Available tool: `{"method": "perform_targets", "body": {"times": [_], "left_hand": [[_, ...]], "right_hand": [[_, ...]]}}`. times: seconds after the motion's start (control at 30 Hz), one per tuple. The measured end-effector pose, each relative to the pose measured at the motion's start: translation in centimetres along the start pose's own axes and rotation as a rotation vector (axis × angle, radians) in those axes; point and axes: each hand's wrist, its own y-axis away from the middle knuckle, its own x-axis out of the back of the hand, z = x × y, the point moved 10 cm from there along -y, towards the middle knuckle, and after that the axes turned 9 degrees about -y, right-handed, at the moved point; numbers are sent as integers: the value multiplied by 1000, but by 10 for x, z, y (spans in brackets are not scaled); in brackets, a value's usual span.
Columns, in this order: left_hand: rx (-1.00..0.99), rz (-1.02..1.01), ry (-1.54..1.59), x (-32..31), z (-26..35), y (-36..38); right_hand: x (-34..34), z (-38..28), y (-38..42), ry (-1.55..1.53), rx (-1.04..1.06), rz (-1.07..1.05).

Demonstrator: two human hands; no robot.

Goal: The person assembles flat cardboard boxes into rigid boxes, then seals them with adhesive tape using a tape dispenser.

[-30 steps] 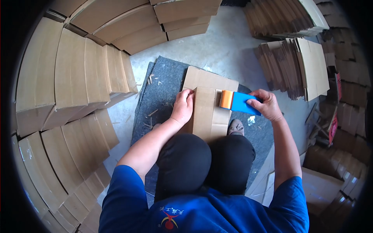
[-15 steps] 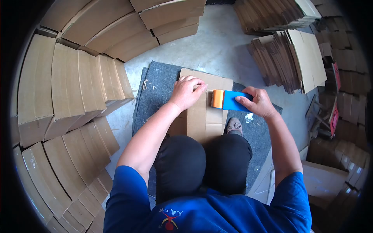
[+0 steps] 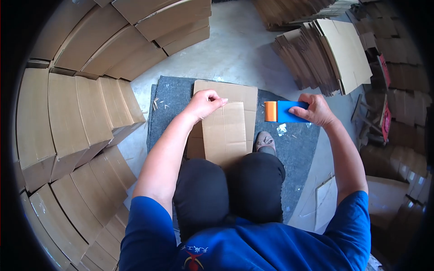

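A folded cardboard box point(image 3: 227, 131) stands between my knees, its pale narrow panel facing up. My left hand point(image 3: 203, 105) is closed in a pinch at the panel's far left corner; whatever is between thumb and finger is too small to make out. In my right hand point(image 3: 317, 109) is a blue tape dispenser point(image 3: 289, 111) with an orange front end point(image 3: 271, 111). The hand wraps its back end, thumb on top. The dispenser is held to the right of the box, apart from it, with the orange end pointing left.
A dark grey mat point(image 3: 296, 140) lies beneath the box, with white scraps point(image 3: 281, 129) on it. Stacked cardboard boxes point(image 3: 90, 108) rise on the left. Flattened cardboard bundles point(image 3: 325, 58) stand at the far right. My shoe point(image 3: 264, 141) is just right of the box.
My right hand has moved the tape dispenser rightward, off the box panel. My left hand stays pinched near the panel's far edge. The whole view has shifted a little.
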Motion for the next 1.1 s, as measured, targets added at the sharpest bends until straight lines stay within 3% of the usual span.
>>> {"method": "perform_targets", "body": {"times": [0.1,0.23,0.33,0.43,0.5,0.53,0.63,0.73,0.8,0.93,0.97,1.03,1.1], "left_hand": [[-1,10,-12,-1,3,4],[25,37,-14,3,1,5],[24,39,95,-1,-6,4],[106,71,261,-3,-30,4],[111,362,791,12,-58,12],[215,466,896,17,-81,20],[333,750,731,44,-115,55],[211,632,630,44,-106,77],[131,401,595,23,-88,89],[28,85,490,1,-54,120],[-2,-1,492,-4,-45,125],[-81,-30,205,-3,-32,127],[-53,-104,211,-15,-32,119]], "right_hand": [[-27,-6,-17,223,72,37],[-72,-61,-26,440,91,76],[-73,-89,-7,448,-12,217],[-78,-98,1,453,20,302],[-77,-107,4,497,93,356],[-77,-108,4,492,103,360],[-79,-109,4,514,70,338],[-103,-104,0,526,136,306],[-154,-66,-11,536,73,160],[-158,-56,-20,514,-42,144],[-157,-61,-22,519,-35,143],[-160,-71,-18,533,47,135],[-177,-61,-24,547,156,90]]}}
